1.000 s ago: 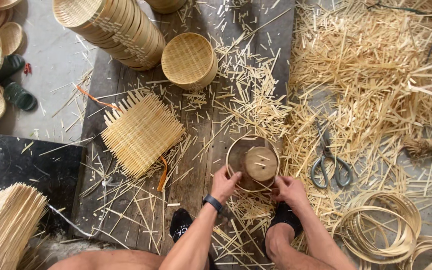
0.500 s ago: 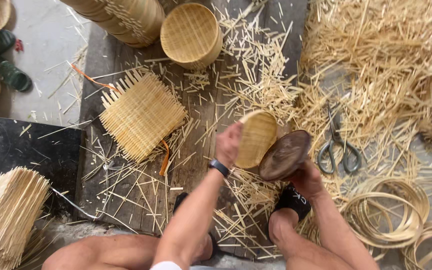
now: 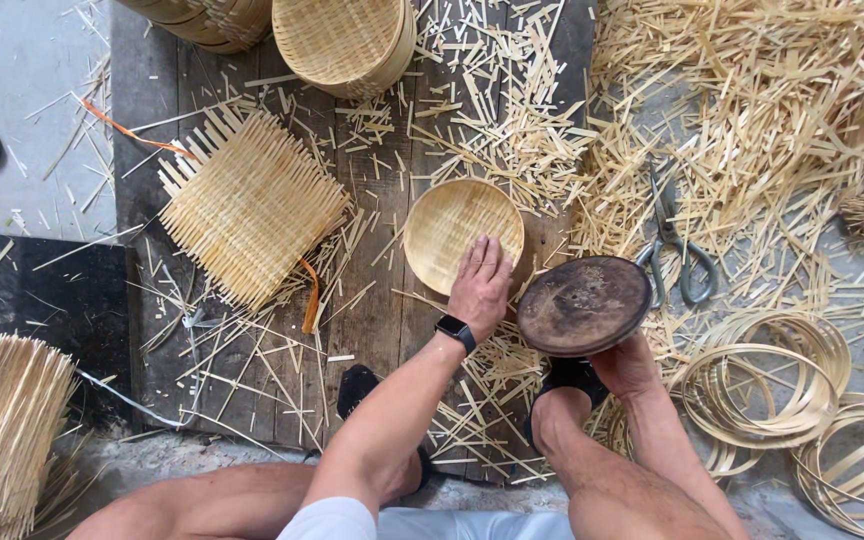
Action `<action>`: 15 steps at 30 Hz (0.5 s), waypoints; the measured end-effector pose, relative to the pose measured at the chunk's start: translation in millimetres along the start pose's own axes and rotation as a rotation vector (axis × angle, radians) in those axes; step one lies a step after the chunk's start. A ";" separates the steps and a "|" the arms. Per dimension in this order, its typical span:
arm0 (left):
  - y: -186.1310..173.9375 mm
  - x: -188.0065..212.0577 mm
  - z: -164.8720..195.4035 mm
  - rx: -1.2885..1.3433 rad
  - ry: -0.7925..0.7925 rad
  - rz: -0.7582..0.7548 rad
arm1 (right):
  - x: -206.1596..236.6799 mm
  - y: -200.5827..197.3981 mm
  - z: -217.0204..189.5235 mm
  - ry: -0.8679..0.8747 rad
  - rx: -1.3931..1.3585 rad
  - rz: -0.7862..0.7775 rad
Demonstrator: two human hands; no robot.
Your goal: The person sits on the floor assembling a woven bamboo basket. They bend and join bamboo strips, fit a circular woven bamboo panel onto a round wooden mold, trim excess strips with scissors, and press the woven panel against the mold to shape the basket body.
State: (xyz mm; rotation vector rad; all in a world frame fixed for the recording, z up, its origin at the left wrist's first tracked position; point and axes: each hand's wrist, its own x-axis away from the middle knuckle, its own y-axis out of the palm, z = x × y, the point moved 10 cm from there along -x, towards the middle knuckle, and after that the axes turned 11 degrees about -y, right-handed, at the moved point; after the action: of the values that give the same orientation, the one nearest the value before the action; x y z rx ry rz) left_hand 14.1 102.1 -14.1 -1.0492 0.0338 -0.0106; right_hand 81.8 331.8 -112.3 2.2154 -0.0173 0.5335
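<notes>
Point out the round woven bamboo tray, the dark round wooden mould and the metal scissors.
Round woven bamboo tray (image 3: 452,232): head view, on its woven middle.
Dark round wooden mould (image 3: 582,305): head view, on its flat face.
Metal scissors (image 3: 674,248): head view, near the pivot.

Basket-weaving workshop, bamboo strips (image 3: 752,110) littering plank floor (image 3: 372,320), woven mat (image 3: 252,205), bamboo hoops (image 3: 772,380), scissors (image 3: 677,250)

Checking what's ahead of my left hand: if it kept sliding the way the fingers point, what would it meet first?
The left hand already lies on the round woven tray, fingers pointing up the frame. Going on, it would likely cross the tray's far rim, then the loose bamboo slivers.
</notes>
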 end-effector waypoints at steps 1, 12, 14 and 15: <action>-0.8 -0.2 -8.2 -0.031 -0.003 0.008 | -2.2 5.4 -0.1 -0.013 0.026 0.009; -172.7 -185.0 -140.5 -0.208 0.053 0.392 | -17.1 10.8 -28.6 -0.119 0.952 0.284; -191.5 -215.8 -162.4 -0.277 -0.069 0.393 | -10.9 16.8 -32.0 -0.099 0.945 0.285; -194.0 -222.4 -165.1 -0.269 -0.069 0.374 | -6.8 19.1 -31.1 -0.079 0.765 0.315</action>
State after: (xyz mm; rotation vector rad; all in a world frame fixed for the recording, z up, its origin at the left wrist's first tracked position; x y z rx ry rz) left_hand -212.1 -132.1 77.0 -1.2979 0.1719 0.3779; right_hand 60.5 341.4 -83.4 3.0074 -0.2438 0.7040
